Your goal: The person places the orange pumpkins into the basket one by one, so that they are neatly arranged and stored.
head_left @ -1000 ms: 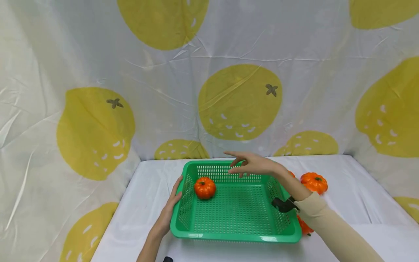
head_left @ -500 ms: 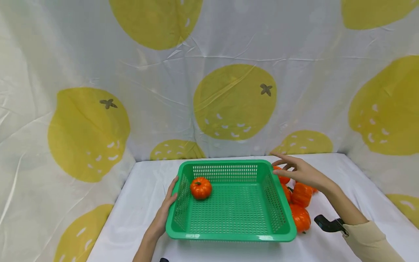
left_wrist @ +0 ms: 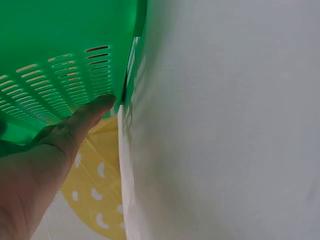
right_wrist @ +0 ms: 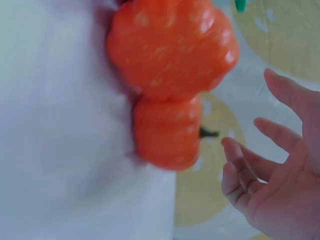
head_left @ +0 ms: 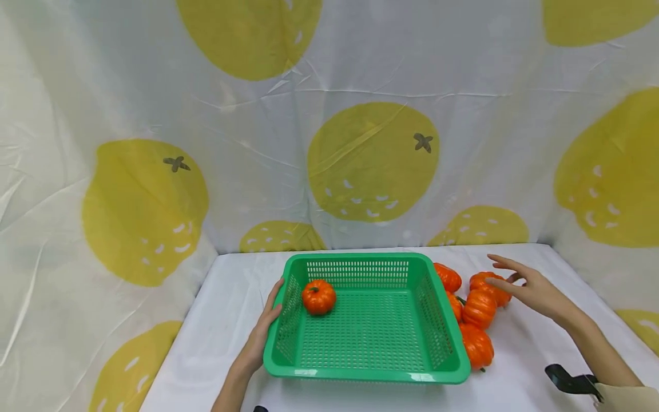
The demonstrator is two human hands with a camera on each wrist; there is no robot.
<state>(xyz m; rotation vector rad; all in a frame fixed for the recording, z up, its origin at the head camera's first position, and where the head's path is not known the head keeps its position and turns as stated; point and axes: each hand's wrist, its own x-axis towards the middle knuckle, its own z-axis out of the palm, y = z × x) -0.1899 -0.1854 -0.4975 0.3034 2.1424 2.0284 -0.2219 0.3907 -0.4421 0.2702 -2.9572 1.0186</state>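
Observation:
A green plastic basket (head_left: 368, 375) with slotted walls stands on the white cloth, one small orange pumpkin (head_left: 318, 297) inside it near the left wall. At its left side my left hand (head_left: 259, 332) rests against the outer wall under the rim, fingers fairly straight; the left wrist view shows a digit (left_wrist: 92, 112) lying along the slots. My right hand (head_left: 535, 289) hovers at the right, fingers spread and holding nothing, near a ribbed pumpkin (head_left: 489, 286). Seen from the right wrist, a pumpkin with a dark green stem (right_wrist: 167, 132) is in front of the fingertips.
Several more orange pumpkins lie along the basket's right side, among them a front one (head_left: 476, 346), a middle one (head_left: 480, 309) and a back one (head_left: 448, 277). A lemon-print curtain (head_left: 257, 171) hangs behind and beside the white-covered table (head_left: 535, 355).
My right hand has moved from above the basket, over its right rim, to the pumpkins on the right, uncovering several of them. The left hand has stayed at the basket's left side.

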